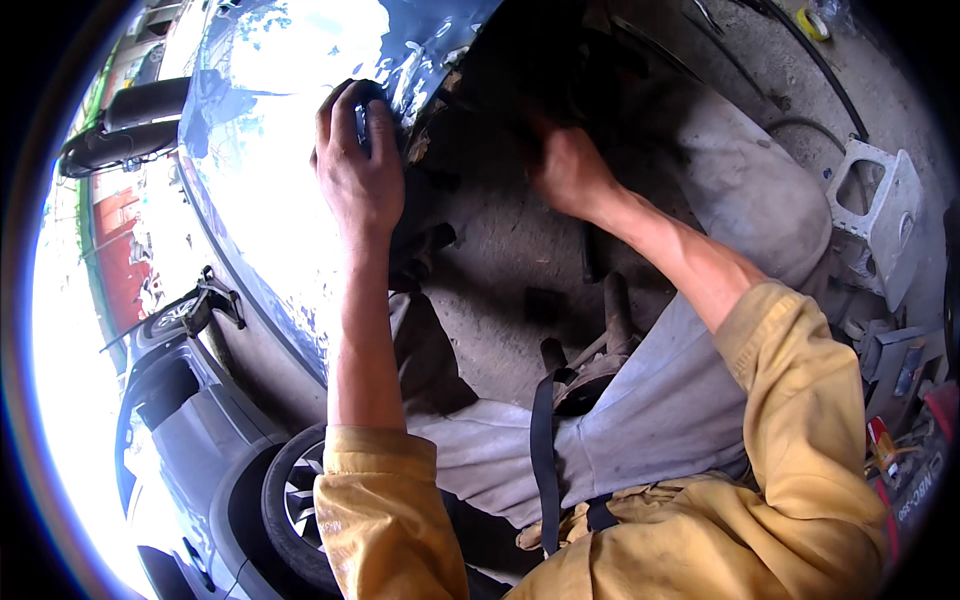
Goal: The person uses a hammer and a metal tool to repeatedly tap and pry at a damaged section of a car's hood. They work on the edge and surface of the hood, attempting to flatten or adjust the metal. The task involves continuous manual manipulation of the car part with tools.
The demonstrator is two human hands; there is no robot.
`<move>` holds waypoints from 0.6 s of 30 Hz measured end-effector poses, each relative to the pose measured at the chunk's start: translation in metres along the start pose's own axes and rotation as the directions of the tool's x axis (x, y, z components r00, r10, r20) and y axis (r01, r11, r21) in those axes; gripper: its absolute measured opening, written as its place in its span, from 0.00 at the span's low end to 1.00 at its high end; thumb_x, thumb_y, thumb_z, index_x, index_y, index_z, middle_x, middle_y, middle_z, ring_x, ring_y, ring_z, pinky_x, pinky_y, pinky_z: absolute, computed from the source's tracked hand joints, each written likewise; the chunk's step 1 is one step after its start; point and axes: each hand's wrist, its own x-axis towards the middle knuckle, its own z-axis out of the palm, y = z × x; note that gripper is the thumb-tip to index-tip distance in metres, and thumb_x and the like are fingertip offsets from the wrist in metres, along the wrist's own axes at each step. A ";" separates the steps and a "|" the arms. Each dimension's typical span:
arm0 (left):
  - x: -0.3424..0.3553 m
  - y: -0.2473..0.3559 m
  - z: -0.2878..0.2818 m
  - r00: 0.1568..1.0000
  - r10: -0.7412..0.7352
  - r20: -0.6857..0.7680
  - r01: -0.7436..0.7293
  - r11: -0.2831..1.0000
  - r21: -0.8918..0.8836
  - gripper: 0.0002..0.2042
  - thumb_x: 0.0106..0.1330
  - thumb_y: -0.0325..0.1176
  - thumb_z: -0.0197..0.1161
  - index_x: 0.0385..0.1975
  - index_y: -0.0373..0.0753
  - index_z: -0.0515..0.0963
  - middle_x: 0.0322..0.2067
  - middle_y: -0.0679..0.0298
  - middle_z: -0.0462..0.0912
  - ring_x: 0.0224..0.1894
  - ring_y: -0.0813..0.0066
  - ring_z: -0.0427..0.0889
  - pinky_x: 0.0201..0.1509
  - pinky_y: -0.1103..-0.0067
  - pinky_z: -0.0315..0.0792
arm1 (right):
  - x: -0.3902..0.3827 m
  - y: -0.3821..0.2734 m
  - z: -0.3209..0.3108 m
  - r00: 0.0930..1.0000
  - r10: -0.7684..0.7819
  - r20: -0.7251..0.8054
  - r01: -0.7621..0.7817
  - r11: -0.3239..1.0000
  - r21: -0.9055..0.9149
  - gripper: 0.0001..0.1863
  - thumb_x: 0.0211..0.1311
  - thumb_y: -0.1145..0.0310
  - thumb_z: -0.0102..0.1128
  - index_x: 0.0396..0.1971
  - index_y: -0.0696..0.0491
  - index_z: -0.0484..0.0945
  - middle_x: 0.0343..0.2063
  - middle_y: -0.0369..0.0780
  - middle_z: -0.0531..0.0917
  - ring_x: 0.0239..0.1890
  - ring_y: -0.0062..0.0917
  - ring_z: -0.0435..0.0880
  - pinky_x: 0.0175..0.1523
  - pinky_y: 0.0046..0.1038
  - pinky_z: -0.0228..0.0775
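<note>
At the upper left is a glossy, light-reflecting car body panel (265, 190), its dark edge ragged near my hands. My left hand (358, 165) rests on the panel near that edge, fingers and thumb curled round a small dark rounded object (371, 92) whose kind does not show. In the shadow behind the panel's edge is my right hand (572, 172), bent into a fist. Its fingertips, and whatever they may hold, are lost in the dark.
My knees in grey trousers (660, 400) spread around a concrete floor with a round metal part (590, 385). A black strap (543, 460) hangs at my waist. A grey metal bracket (872, 215), hoses and yellow tape (812, 24) lie right; a silver car (215, 460) stands left.
</note>
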 end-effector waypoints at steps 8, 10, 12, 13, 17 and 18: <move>0.001 0.004 0.000 1.000 0.019 -0.023 -0.020 0.998 -0.052 0.15 0.66 0.39 0.51 0.47 0.39 0.75 0.48 0.58 0.75 0.51 0.58 0.74 0.57 0.67 0.62 | 0.005 -0.020 -0.044 0.959 0.165 0.230 -0.126 0.977 -0.174 0.11 0.56 0.69 0.53 0.31 0.64 0.73 0.30 0.58 0.78 0.39 0.53 0.76 0.43 0.42 0.71; 0.002 0.008 0.000 0.999 0.025 -0.034 -0.027 0.997 -0.071 0.15 0.65 0.39 0.53 0.46 0.38 0.75 0.48 0.57 0.75 0.50 0.59 0.75 0.55 0.68 0.65 | 0.005 -0.006 -0.040 0.964 0.117 0.238 -0.101 0.992 -0.080 0.15 0.60 0.65 0.53 0.38 0.62 0.73 0.35 0.56 0.78 0.43 0.52 0.75 0.46 0.40 0.70; 0.001 0.003 0.002 0.998 0.042 -0.042 -0.045 0.998 -0.048 0.15 0.65 0.39 0.53 0.46 0.38 0.75 0.48 0.57 0.75 0.50 0.58 0.75 0.55 0.68 0.65 | 0.003 -0.008 -0.038 0.965 0.095 0.245 -0.095 0.995 -0.012 0.17 0.62 0.63 0.53 0.42 0.61 0.73 0.38 0.55 0.78 0.45 0.50 0.75 0.48 0.39 0.69; 0.001 0.002 0.002 1.000 0.021 -0.019 -0.023 0.993 -0.120 0.15 0.65 0.39 0.53 0.47 0.39 0.75 0.48 0.57 0.75 0.50 0.58 0.75 0.55 0.67 0.65 | 0.001 -0.010 -0.038 0.961 0.115 0.253 -0.123 0.992 0.015 0.17 0.61 0.63 0.52 0.41 0.63 0.73 0.37 0.57 0.78 0.45 0.51 0.75 0.48 0.39 0.69; -0.002 -0.001 0.003 0.998 0.039 -0.038 -0.041 0.998 -0.038 0.16 0.65 0.40 0.53 0.47 0.39 0.75 0.48 0.57 0.76 0.51 0.58 0.75 0.56 0.67 0.65 | 0.001 -0.026 -0.043 0.924 0.181 0.337 -0.204 0.978 0.033 0.19 0.62 0.63 0.50 0.37 0.67 0.74 0.34 0.61 0.77 0.44 0.51 0.76 0.48 0.40 0.70; -0.002 -0.001 0.003 0.998 0.039 -0.041 -0.041 0.998 -0.040 0.16 0.65 0.40 0.53 0.47 0.39 0.75 0.48 0.57 0.76 0.51 0.58 0.75 0.56 0.67 0.64 | 0.002 -0.029 -0.045 0.907 0.202 0.370 -0.222 0.975 0.012 0.19 0.62 0.62 0.50 0.36 0.68 0.74 0.33 0.61 0.78 0.43 0.52 0.77 0.48 0.40 0.70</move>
